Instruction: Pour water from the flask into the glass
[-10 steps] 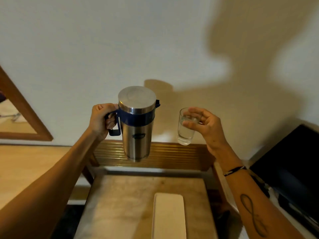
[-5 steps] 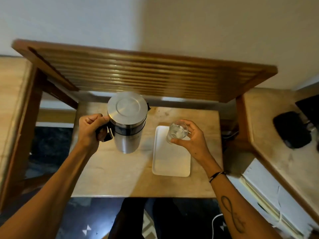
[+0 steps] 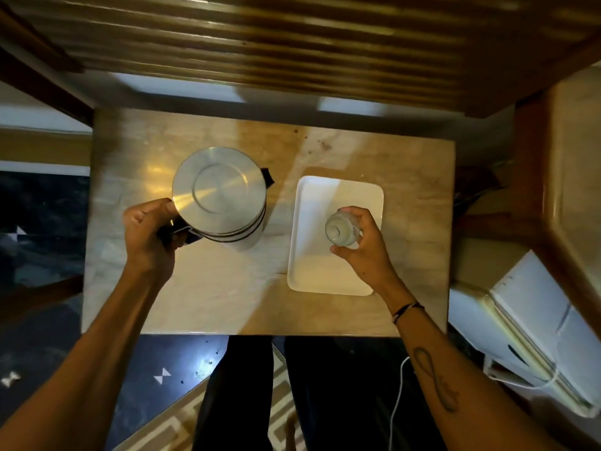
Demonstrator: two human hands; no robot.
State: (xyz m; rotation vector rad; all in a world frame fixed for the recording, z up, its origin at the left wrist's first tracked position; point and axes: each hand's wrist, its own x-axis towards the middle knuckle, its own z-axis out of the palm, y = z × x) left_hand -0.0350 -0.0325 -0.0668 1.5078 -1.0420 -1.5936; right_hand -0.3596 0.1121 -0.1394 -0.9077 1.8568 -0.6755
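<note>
A steel flask (image 3: 219,190) with a dark band and a shut flat lid stands upright over the left half of the small wooden table (image 3: 211,288). My left hand (image 3: 149,236) grips its dark handle. A small clear glass (image 3: 341,229) with water in it is held by my right hand (image 3: 361,252) over the white rectangular tray (image 3: 312,271) on the table's right half. I cannot tell whether the flask or the glass touches the surface below it.
A slatted wooden shelf (image 3: 292,43) overhangs the table's far side. A white appliance (image 3: 536,320) with a white cable (image 3: 396,402) stands to the right. My dark-trousered legs (image 3: 292,402) are at the near edge, over a dark patterned floor (image 3: 42,222).
The view has tilted from the wall down to the table. Both hands have lowered the flask and the glass from chest height to just above or onto the table and tray.
</note>
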